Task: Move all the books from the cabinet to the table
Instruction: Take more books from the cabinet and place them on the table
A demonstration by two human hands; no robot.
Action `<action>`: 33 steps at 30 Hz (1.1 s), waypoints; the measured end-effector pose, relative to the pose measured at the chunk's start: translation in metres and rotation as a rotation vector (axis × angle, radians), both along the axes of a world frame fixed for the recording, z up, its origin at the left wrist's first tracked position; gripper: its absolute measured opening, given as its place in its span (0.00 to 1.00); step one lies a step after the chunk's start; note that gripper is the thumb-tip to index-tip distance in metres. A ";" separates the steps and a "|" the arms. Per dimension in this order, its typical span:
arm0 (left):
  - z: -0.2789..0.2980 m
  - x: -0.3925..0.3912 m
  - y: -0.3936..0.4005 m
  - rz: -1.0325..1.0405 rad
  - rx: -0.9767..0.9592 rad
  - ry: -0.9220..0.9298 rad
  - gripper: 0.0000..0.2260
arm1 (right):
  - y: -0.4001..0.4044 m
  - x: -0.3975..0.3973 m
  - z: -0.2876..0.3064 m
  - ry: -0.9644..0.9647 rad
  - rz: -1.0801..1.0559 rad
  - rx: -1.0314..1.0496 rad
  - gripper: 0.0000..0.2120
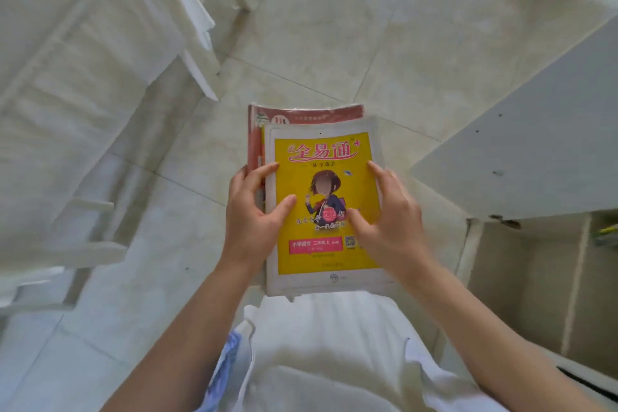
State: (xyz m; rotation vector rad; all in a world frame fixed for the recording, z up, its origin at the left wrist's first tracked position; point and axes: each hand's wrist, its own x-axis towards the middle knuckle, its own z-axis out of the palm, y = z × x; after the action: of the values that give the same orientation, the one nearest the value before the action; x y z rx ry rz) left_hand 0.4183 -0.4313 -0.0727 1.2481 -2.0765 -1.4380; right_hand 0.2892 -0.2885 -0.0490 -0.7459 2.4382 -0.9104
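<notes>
Two hands carry our small stack of books (322,197) out in front of the body, above the tiled floor (334,43). Our left hand (252,214) grips the stack's left edge, thumb lying on the yellow cover (326,177) and fingers curled round the side. Our right hand (388,221) clamps the right edge the same way, thumb pressed flat on the cover; the fingers beneath are hidden. At least one red-covered book (301,115) sticks out past the top and left of the yellow one, so the stack is not squared up.

We judge the step in hand to be the carry from the cabinet to the table. The open cupboard door (521,150) stands close at our right, with the cabinet (521,278) below it. White furniture (83,77) at our left may be the table, though we cannot tell for certain.

To do it well, we should keep the stack level and squeeze from both sides, since the glossy covers could slide over one another and the offset red book could slip out forward. We would swing clear of the door's corner, then set the stack down flat and let go only once its weight rests fully on the tabletop.
</notes>
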 end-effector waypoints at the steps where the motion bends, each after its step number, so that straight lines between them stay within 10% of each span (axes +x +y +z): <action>1: -0.002 0.015 -0.012 0.033 -0.001 -0.005 0.22 | -0.016 0.009 0.002 -0.005 0.018 -0.005 0.35; 13: 0.002 0.153 -0.162 0.353 -0.013 0.026 0.31 | -0.212 0.106 0.009 -0.056 0.272 -0.019 0.31; 33: 0.009 0.118 -0.416 0.874 -0.063 -0.008 0.30 | -0.562 0.059 0.019 -0.065 0.776 0.015 0.34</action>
State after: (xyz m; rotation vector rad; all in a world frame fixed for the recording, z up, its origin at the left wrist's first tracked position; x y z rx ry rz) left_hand 0.5365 -0.8474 -0.0637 1.7979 -1.2567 -0.9344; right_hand 0.3478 -0.8507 -0.0304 -1.4730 1.8298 -0.5800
